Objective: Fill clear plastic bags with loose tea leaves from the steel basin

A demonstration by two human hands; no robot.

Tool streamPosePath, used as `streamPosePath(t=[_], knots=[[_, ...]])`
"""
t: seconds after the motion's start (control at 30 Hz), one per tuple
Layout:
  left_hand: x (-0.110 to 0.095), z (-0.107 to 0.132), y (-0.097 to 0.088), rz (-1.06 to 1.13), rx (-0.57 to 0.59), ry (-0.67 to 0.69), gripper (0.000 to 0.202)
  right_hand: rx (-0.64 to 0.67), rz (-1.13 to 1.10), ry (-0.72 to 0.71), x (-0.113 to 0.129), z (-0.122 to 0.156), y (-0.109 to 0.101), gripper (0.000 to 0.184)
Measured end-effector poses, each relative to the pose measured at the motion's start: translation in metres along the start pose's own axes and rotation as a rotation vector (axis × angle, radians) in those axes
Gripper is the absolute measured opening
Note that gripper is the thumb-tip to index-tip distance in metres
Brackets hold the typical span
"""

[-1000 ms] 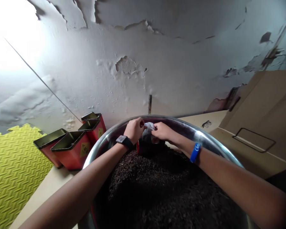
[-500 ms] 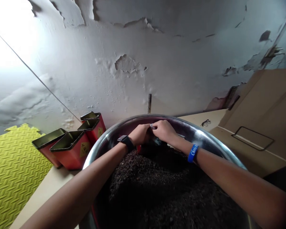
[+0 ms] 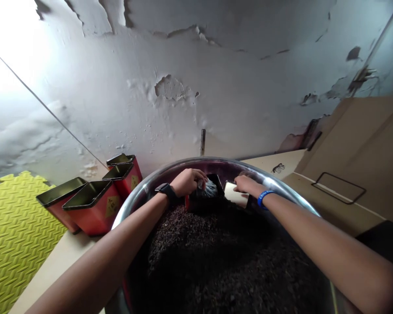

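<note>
A large steel basin (image 3: 283, 189) heaped with dark loose tea leaves (image 3: 222, 257) fills the lower middle. At its far side a red tin (image 3: 196, 203) stands in the leaves with a clear plastic bag (image 3: 210, 188) in its mouth. My left hand (image 3: 188, 181), a black watch on the wrist, is closed on the top of that bag. My right hand (image 3: 247, 184), with a blue wristband, rests on a pale flat lid (image 3: 236, 195) to the right of the tin, fingers curled over it.
Several open red tins (image 3: 91, 205) stand left of the basin on a beige board. A yellow-green foam mat (image 3: 16, 235) lies at far left. Cardboard boxes (image 3: 356, 174) stand on the right. A peeling white wall rises behind.
Both hands were together on the bag over the tin. My right hand has since moved right onto the pale lid, while my left stays on the bag.
</note>
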State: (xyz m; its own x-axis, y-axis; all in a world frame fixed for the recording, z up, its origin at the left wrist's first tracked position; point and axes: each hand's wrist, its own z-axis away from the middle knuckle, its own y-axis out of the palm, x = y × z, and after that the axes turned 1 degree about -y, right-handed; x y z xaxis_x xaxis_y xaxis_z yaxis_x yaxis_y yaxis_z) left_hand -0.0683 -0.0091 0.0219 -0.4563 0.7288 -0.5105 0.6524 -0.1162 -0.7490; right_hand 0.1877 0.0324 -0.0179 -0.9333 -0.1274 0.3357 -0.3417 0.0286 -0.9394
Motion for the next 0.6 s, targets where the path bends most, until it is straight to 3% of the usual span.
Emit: streamPosePath(t=[0.17, 0.27, 0.37, 0.47, 0.6], knots=[[-0.003, 0.001, 0.002, -0.188, -0.042, -0.056, 0.027, -0.011, 0.042, -0.001, 0.004, 0.004, 0.016, 0.033], [-0.003, 0.002, -0.001, -0.234, -0.004, -0.067, 0.017, -0.045, 0.067, -0.008, 0.007, -0.002, 0.008, 0.031], [0.001, 0.002, -0.002, -0.187, 0.022, -0.069, 0.021, -0.126, 0.085, -0.052, 0.013, -0.008, -0.007, 0.025], [0.009, 0.001, 0.002, -0.134, -0.057, -0.092, 0.027, -0.242, 0.066, -0.169, 0.031, -0.005, -0.016, 0.024], [0.022, 0.001, 0.011, -0.142, -0.270, -0.162, 0.022, -0.362, -0.006, -0.375, 0.062, 0.010, -0.011, 0.038]])
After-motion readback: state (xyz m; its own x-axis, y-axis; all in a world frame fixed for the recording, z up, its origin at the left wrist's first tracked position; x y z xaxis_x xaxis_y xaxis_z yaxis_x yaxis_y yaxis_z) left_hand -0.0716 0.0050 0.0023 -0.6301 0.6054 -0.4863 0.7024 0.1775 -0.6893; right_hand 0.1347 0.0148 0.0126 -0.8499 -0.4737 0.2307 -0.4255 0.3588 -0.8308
